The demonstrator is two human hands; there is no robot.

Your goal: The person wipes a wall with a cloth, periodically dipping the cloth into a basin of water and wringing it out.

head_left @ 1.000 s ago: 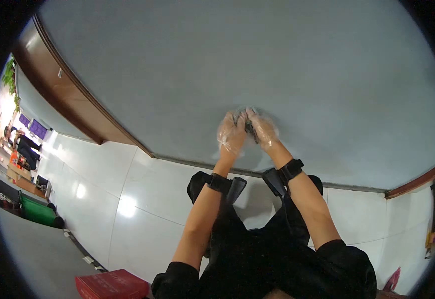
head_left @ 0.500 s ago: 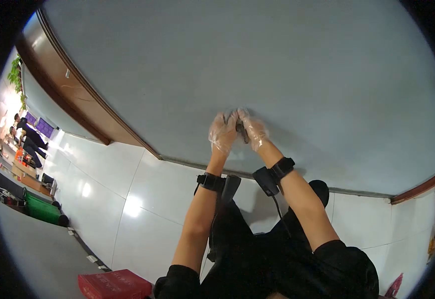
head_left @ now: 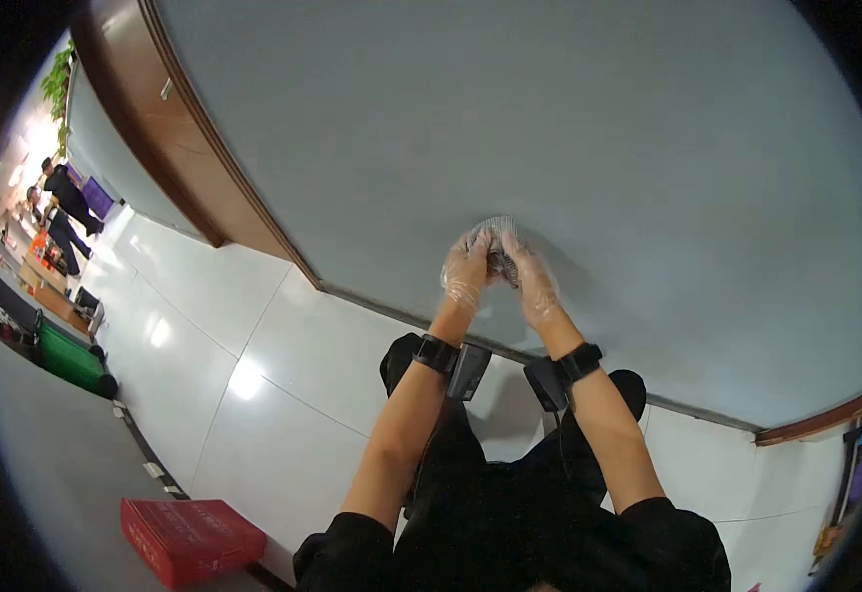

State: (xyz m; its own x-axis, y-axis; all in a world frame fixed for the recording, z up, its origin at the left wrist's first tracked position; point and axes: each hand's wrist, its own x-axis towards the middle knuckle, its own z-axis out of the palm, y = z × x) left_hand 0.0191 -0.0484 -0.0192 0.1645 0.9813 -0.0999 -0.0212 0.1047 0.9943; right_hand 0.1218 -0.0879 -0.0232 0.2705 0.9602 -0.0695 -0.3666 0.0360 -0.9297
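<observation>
A grey, finely patterned cloth point(head_left: 502, 263) is bunched up against the grey wall point(head_left: 599, 118). My left hand point(head_left: 465, 267), in a clear plastic glove, grips the cloth's left side. From the right, my right hand point(head_left: 532, 274), gloved the same way, closes on it too. The thumbs lie near each other at the top, and part of the cloth shows between and above the hands. The fingertips behind the cloth are hidden. Both wrists carry black straps with dark boxes.
A brown-framed doorway point(head_left: 184, 128) is on the left. White floor tiles point(head_left: 293, 365) run below the wall. A red box-shaped bag point(head_left: 194, 538) stands at lower left, with a green bin point(head_left: 71, 355) farther off. Two people point(head_left: 66, 202) stand in the far left background.
Both hands and the cloth have shifted slightly right in view, and more of the cloth shows. The view has turned a little. The left knee now shows beside the left forearm.
</observation>
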